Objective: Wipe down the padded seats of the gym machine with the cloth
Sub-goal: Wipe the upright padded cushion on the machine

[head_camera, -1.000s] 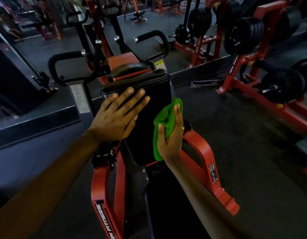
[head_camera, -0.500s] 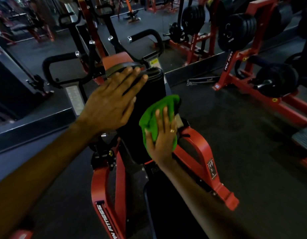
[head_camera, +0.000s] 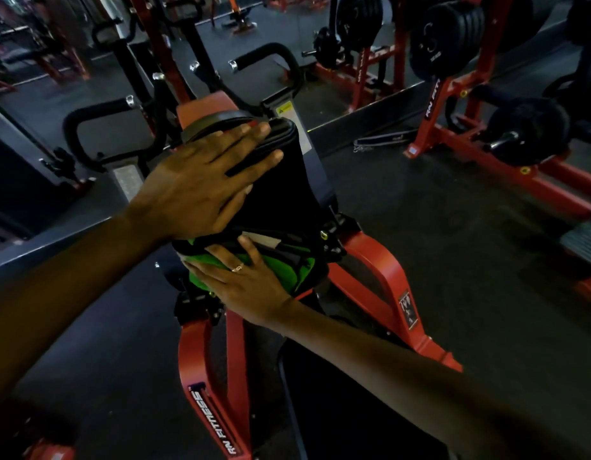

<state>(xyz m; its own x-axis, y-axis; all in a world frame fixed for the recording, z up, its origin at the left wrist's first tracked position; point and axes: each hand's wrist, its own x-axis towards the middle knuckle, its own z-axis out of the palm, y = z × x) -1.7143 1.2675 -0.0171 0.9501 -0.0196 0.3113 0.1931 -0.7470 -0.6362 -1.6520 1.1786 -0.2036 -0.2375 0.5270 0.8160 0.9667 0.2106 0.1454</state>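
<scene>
Right hand [head_camera: 251,287] lay flat on the green cloth [head_camera: 204,260], fingers straight & a bit spread, pressing it vs the bottom edge of the upright back pad [head_camera: 287,194]. No pinch seen; thumb hidden. Cloth was bunched along that lower rim, some showing left of the fingers, some at the pad's right corner. Left hand [head_camera: 194,190] was spread open on the pad's upper face, fingertips near the top edge, holding nothing, prob. bracing.

Step in hand looked like the pad's lower end. To do it well: even palm pressure, overlapping passes along the whole rim, work into the seam, left hand bracing so the pad wouldn't rock. Cloth likely needed re-flattening for a full contact face.

Around: dark seat pad [head_camera: 337,393] under the right forearm; wiped or not, couldn't tell. Red frame [head_camera: 383,270] ran either side. Bracket w/ bolts [head_camera: 330,234] sat just beside the pad's lower right corner, so a snag risk for cloth & knuckles. Black handles [head_camera: 274,54] stood behind the pad; weight plates [head_camera: 433,44] were well apart at back right. Dim light made grime hard to spot.
</scene>
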